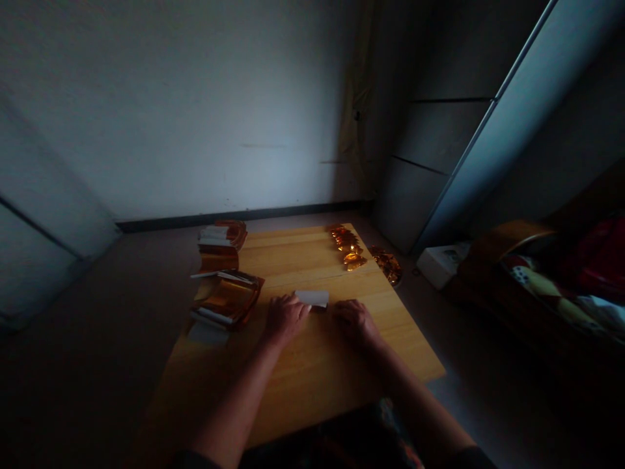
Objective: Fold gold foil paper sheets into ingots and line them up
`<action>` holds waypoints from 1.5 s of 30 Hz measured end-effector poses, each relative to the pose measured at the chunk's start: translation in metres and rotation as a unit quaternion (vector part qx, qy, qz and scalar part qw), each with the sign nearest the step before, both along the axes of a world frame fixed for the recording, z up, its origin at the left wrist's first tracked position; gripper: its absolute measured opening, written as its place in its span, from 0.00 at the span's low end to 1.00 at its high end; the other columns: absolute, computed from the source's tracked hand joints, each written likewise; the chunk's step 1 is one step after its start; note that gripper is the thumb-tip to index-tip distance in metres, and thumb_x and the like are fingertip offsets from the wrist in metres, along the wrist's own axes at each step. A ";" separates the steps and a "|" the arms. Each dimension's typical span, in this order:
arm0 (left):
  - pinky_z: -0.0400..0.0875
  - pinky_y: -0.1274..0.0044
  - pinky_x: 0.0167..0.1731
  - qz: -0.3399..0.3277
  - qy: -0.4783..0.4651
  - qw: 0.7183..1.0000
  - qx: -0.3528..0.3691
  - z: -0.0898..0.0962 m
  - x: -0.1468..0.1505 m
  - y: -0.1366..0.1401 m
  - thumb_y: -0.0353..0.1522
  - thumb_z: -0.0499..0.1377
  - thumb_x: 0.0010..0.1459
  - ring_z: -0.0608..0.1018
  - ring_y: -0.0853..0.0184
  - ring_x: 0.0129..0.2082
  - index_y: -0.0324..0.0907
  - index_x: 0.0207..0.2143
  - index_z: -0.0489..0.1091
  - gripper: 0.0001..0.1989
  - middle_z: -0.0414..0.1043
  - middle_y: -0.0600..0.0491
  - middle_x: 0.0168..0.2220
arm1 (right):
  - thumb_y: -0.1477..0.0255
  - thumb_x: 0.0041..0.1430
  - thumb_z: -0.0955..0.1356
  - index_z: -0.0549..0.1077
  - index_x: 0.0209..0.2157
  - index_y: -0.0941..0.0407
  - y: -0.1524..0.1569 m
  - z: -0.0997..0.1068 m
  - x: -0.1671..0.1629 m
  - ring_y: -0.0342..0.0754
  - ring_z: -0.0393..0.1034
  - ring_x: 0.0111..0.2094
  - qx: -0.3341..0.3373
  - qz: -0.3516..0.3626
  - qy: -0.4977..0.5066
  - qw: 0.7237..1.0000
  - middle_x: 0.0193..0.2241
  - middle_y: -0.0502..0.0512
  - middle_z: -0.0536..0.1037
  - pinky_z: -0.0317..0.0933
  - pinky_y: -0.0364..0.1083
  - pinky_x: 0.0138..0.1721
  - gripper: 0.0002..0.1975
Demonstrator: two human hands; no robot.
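Observation:
A white curled sheet of paper (312,298) lies at the middle of the wooden table, its near edge dark underneath. My left hand (286,318) grips its left end, fingers bent and thumb pointing right along the near edge. Just right of the paper, my right hand (358,320) rests low on the table, its fingers curled and pressed together. Whatever those fingers hold, if anything, is hidden in the dim light. Shiny gold-orange foil sheets with white paper (229,296) are stacked to the left of my left hand.
Another curved stack of foil and paper (222,241) sits at the table's far left corner. Folded gold foil pieces (349,247) form a row at the far right edge. More gold foil (388,266) lies in a heap beyond that edge. A white box (439,266) stands on the floor.

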State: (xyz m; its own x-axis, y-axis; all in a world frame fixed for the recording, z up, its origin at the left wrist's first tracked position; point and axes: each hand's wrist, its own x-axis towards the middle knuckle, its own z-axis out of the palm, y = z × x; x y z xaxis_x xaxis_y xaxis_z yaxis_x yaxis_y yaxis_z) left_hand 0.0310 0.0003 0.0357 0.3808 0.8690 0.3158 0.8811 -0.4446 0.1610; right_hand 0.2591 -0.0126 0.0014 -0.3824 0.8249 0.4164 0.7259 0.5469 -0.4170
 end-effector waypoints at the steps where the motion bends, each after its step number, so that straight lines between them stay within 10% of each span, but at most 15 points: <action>1: 0.58 0.70 0.35 0.002 0.001 1.000 -0.004 0.002 0.001 0.001 0.37 0.47 0.62 0.73 0.62 0.36 0.44 0.27 0.74 0.19 0.74 0.49 0.31 | 0.74 0.58 0.66 0.77 0.38 0.52 0.000 -0.001 0.000 0.48 0.67 0.42 0.002 -0.002 0.000 1.000 0.42 0.55 0.77 0.59 0.48 0.44 0.09; 17: 0.57 0.70 0.36 0.003 0.016 0.999 -0.048 0.006 0.002 0.025 0.40 0.46 0.62 0.74 0.63 0.35 0.41 0.24 0.74 0.22 0.75 0.49 0.29 | 0.70 0.61 0.65 0.69 0.52 0.44 -0.006 0.008 -0.005 0.51 0.61 0.48 0.005 0.006 -0.102 0.995 0.51 0.53 0.71 0.54 0.50 0.48 0.18; 31: 0.46 0.52 0.55 -0.029 0.021 0.999 0.002 0.012 0.002 -0.028 0.41 0.58 0.54 0.73 0.59 0.39 0.46 0.38 0.73 0.12 0.72 0.50 0.35 | 0.72 0.61 0.62 0.74 0.44 0.53 0.016 0.004 -0.005 0.48 0.68 0.43 -0.028 -0.002 0.019 0.999 0.42 0.56 0.76 0.60 0.47 0.45 0.12; 45: 0.50 0.50 0.53 -0.009 0.016 1.000 -0.013 -0.002 0.003 -0.035 0.39 0.57 0.55 0.70 0.55 0.45 0.50 0.48 0.67 0.17 0.69 0.48 0.48 | 0.66 0.51 0.69 0.72 0.41 0.52 0.048 0.040 -0.058 0.55 0.62 0.45 -0.148 -0.149 -0.168 0.963 0.40 0.58 0.71 0.57 0.51 0.41 0.14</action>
